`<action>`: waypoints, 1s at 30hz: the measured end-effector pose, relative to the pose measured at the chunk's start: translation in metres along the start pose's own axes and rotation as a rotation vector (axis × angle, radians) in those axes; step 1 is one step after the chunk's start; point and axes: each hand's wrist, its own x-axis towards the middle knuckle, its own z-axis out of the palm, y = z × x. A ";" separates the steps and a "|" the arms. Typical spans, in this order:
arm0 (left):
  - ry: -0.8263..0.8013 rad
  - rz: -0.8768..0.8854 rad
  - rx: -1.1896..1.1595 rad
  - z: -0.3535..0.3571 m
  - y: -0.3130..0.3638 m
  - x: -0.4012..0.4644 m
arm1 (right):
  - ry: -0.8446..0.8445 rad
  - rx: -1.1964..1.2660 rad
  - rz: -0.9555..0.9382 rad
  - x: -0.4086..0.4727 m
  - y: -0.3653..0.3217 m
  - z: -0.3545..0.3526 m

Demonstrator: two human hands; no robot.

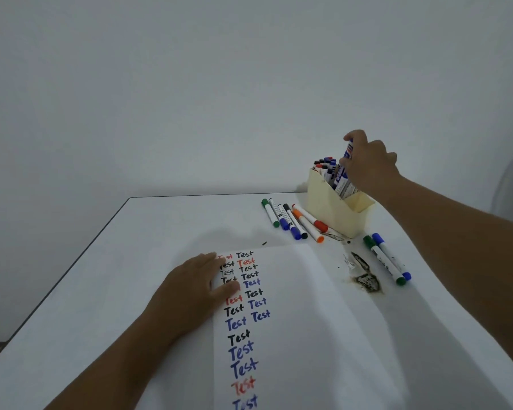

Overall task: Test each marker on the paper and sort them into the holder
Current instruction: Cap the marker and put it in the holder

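Paper [302,321] runs off the bottom edge, so the lowest "Test" is cut; the top-left words are partly hidden under the left hand [190,291], which lies flat w/ straight fingers pressing the sheet's left edge. Right hand [367,164] is up over the holder [332,211], fingers curled round a blue-capped marker [347,155]; its lower end is down inside the holder, and the palm side of the grip faces away, so exact finger placement is hard to make out. Holder is a cream box at the table's [148,232] far right, packed w/ upright markers, caps black, blue and red; count unclear, too small and the hand covers some. Just left of it lie five loose markers [290,221] side by side: green, blue, black/blue, orange, red. To its front right, a green + blue pair [388,258], touching. Dark stains [366,276] on the tabletop between paper and pair; what they are can't be told.
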 end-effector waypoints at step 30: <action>0.018 0.005 -0.028 -0.005 0.000 0.002 | -0.586 -0.374 -0.576 -0.025 -0.077 0.120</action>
